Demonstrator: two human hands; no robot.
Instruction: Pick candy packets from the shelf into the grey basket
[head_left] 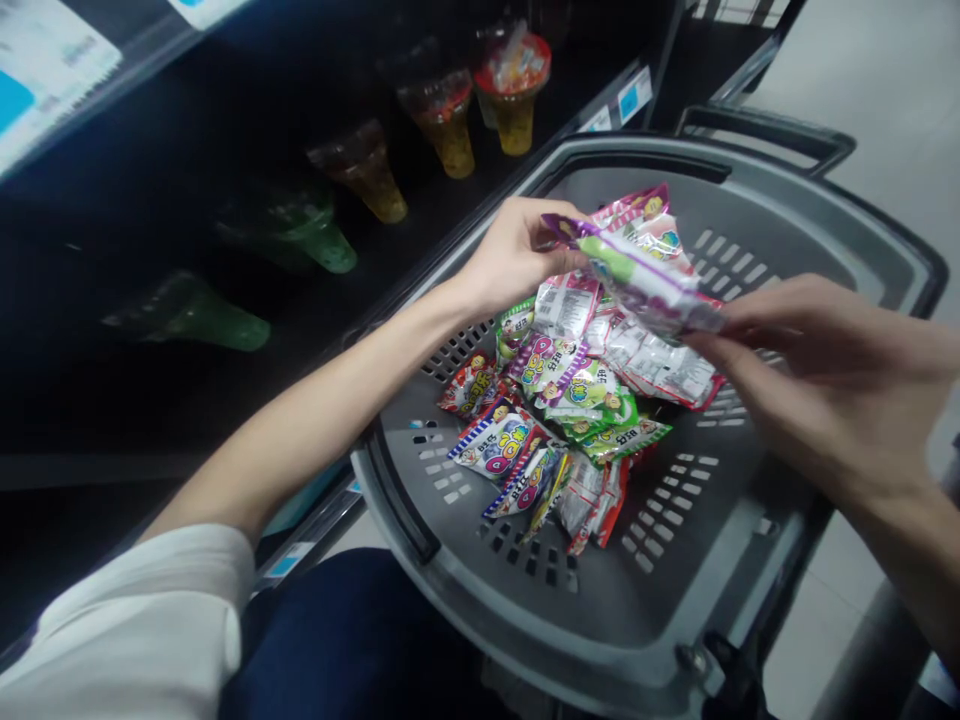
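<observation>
Over the basket (652,600), the packet (637,275) stretches lengthwise from left hand (521,250) to right hand (832,370), each pinching one end.

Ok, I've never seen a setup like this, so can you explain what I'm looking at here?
There's no machine here: these are a person's own bare hands, seen from a camera worn on their head, looking forward and down. It's the only view. The left hand and right hand hold a shiny candy packet between them, one at each end. Below is a grey basket with a pile of colorful packets inside. Beside it, plastic cups stand on a dark shelf.
</observation>
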